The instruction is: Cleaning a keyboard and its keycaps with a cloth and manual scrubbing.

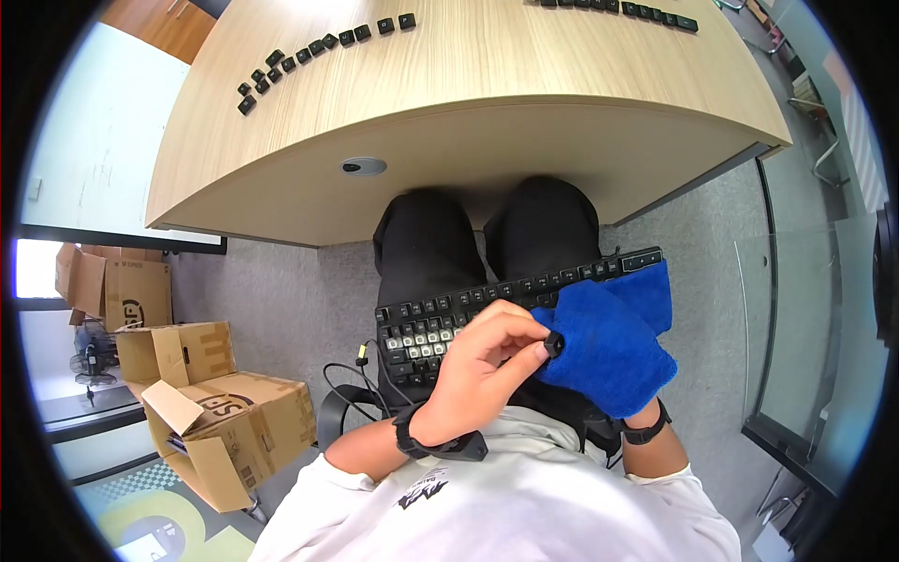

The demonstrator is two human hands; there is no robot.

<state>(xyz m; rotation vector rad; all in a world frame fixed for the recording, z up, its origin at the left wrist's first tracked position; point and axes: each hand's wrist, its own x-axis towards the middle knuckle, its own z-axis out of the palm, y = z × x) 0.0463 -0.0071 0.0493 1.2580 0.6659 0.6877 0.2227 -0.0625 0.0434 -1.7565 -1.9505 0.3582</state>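
Across my lap lies a black keyboard (pixel 395 358), tilted up toward the right. Several of its left keys lack caps, so pale switches (pixel 423 343) show there. Over the keyboard's middle, my left hand (pixel 485 361) is closed, pinching a small black keycap (pixel 554 345) between thumb and forefinger. The keycap touches a blue cloth (pixel 613 342), which drapes over my right hand (pixel 644 415) and part of the keyboard's right side. Only the base of that hand shows below the cloth; its fingers are hidden, though the cloth bunches around them.
Loose black keycaps (pixel 346 37) form curved rows on the wooden table (pixel 468 70) ahead, with another row (pixel 646 11) at its far right. A cable (pixel 351 398) loops left of the keyboard. Open cardboard boxes (pixel 257 426) stand on the left, a glass panel (pixel 805 347) on the right.
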